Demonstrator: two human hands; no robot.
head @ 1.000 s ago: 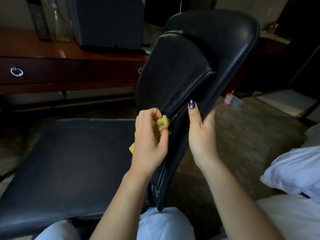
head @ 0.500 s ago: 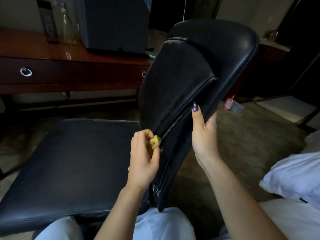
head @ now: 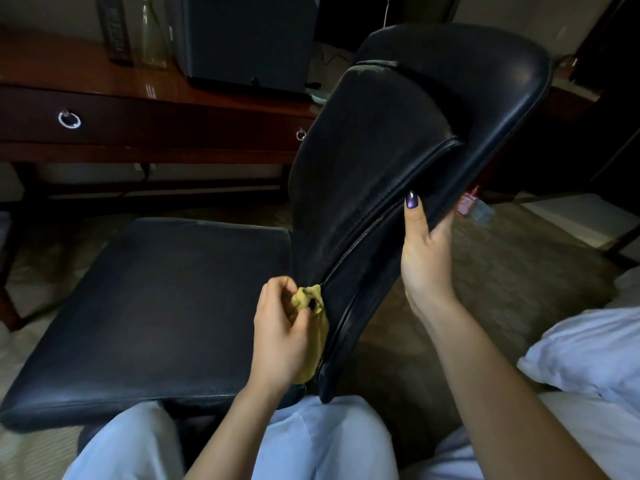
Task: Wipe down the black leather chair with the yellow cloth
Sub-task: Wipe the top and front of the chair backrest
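1. Left hand pinches the bunched yellow cloth right at the low end of the seam on the chair back, just beside the seat.
2. The seam's long line climbs up and to the right, away from that hand.
3. Right hand grips the back's outer edge higher up, thumb in front.
4. The back is tilted, its top pointing up-right, so I'd guess the left hand does the wiping.
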